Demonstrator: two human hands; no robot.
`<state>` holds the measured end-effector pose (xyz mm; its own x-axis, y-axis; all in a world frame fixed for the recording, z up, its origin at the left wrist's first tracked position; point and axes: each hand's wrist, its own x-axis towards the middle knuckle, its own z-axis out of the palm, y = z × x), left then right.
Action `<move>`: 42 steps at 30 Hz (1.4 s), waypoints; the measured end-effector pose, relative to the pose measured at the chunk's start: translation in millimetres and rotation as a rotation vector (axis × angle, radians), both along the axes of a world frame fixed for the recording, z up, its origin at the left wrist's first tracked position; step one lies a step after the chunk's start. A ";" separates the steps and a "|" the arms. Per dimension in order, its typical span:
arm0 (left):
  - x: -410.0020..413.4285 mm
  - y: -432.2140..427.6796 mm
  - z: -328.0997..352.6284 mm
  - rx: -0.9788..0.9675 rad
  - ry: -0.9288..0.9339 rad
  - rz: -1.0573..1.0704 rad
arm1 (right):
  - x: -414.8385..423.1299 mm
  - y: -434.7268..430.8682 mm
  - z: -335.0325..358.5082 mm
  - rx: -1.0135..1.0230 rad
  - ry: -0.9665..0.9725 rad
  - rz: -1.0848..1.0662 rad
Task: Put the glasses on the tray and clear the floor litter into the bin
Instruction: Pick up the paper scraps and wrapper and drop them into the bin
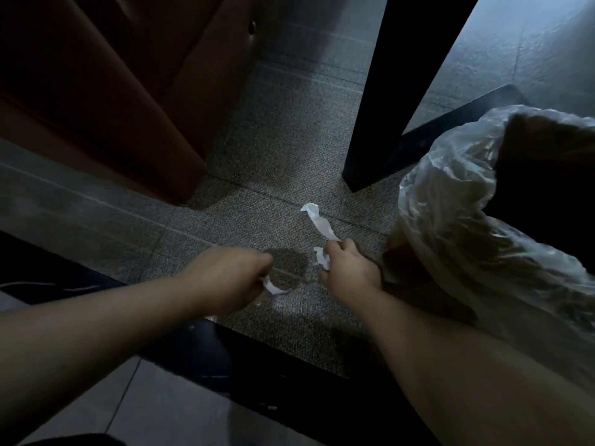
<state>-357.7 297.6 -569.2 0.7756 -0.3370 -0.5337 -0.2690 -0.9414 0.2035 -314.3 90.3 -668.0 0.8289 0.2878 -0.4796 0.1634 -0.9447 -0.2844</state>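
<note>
Head view: dim grey carpet (283, 149); both hands, left (231, 278) and right (349, 272), closed on paper scraps (318, 222); lined bin (483, 204) right.

White torn paper scraps: one long strip (318, 222) on the grey carpet, smaller bits (319, 256) pinched in both hands, beside the plastic-lined bin (467, 201).

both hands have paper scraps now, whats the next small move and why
Probably swing the right hand over to the lined bin beside it and drop its scraps. It already grips a long white strip and a crumpled bit, and the left hand holds another scrap.
</note>
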 end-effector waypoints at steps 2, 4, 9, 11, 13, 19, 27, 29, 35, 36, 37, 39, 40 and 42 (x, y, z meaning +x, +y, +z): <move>12.7 1.0 3.5 0.002 -0.015 0.013 | 2.5 0.4 -2.3 0.004 0.019 -0.015; 28.5 -3.0 -1.4 -0.017 -0.051 0.024 | 1.6 -4.4 -0.5 0.028 0.036 -0.058; 68.5 -28.7 -43.5 -0.063 -0.122 0.079 | -16.3 -22.5 9.4 0.125 0.045 -0.187; 74.4 -39.2 -62.2 -0.076 -0.088 0.073 | -27.0 -28.6 12.3 0.145 0.049 -0.160; 77.9 -47.2 -78.3 -0.057 -0.061 0.003 | -36.2 -34.0 15.5 0.143 0.086 -0.114; 96.8 -64.9 -92.0 0.005 -0.161 0.017 | -55.0 -50.8 30.1 0.184 0.140 -0.105; 94.1 -65.6 -77.0 0.116 -0.121 -0.051 | -56.2 -60.1 46.3 0.223 0.103 -0.144; 84.9 -62.5 -65.2 0.074 -0.170 -0.039 | -52.4 -48.7 58.8 0.232 0.086 -0.099; 65.9 -32.0 2.5 -0.045 -0.390 -0.037 | -36.8 -4.0 129.2 0.246 -0.073 0.402; 65.3 -26.3 16.1 -0.071 -0.424 -0.043 | -30.3 1.8 146.5 0.268 -0.124 0.448; 65.6 -21.9 30.9 -0.089 -0.454 -0.046 | -23.5 6.8 164.0 0.294 -0.170 0.479; 70.2 -16.3 61.4 -0.103 -0.513 -0.045 | -8.4 10.2 197.8 0.336 -0.257 0.510; 73.5 -15.3 76.2 -0.104 -0.545 -0.047 | -1.3 8.1 212.5 0.337 -0.303 0.513; 80.3 -17.1 104.8 -0.103 -0.619 -0.070 | 12.4 -4.3 237.7 0.301 -0.375 0.511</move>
<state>-277.4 280.4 -464.4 0.9048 -0.4235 0.0452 -0.4258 -0.9014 0.0789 -301.9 86.0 -430.4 0.6483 0.7609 -0.0263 0.7043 -0.6124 -0.3590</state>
